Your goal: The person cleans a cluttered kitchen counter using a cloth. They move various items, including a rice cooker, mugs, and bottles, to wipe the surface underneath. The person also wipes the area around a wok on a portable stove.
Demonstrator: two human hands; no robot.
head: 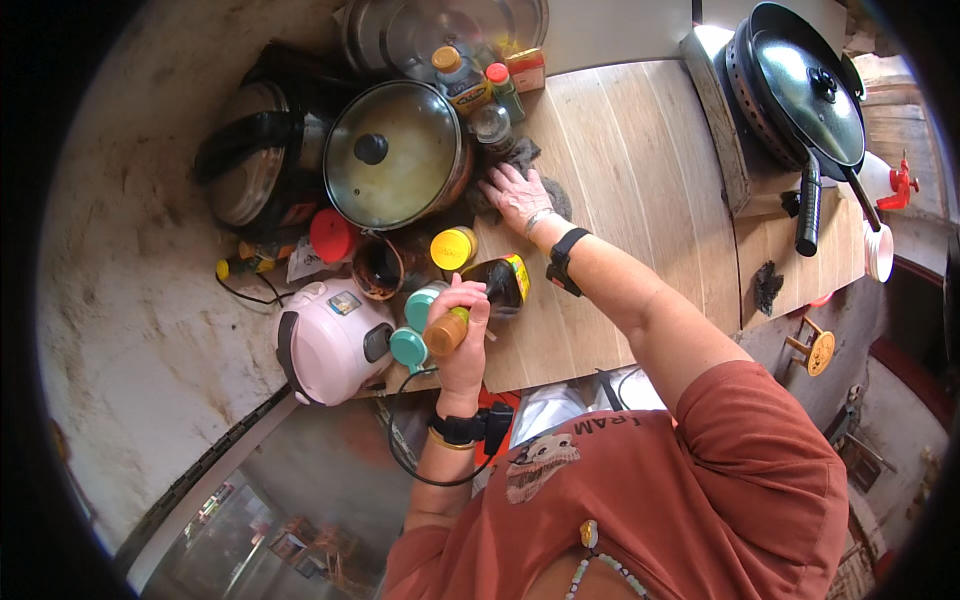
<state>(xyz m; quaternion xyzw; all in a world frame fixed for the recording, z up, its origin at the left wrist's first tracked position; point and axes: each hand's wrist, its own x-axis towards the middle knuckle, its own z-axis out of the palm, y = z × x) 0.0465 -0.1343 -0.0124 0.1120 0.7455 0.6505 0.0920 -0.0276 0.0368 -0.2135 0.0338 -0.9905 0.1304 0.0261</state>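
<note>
My left hand (463,330) grips the neck of a dark sauce bottle (504,289) with an orange-brown cap and a yellow-red label. Its base points away from me over the wooden tabletop (600,225). My right hand (517,196) lies on a crumpled dark grey cloth (555,196), fingers curled over it and partly hiding it. The cloth rests on the table beside the lidded pot (397,157), close to a small glass jar (491,124). A yellow-lidded jar (452,248) stands between my two hands.
A pink rice cooker (330,341) and teal-lidded containers (409,347) are left of my left hand. Behind them are a red lid (332,235) and a brown jar (377,268). Sauce bottles (461,79) stand at the back. A lidded frying pan (806,90) sits far right.
</note>
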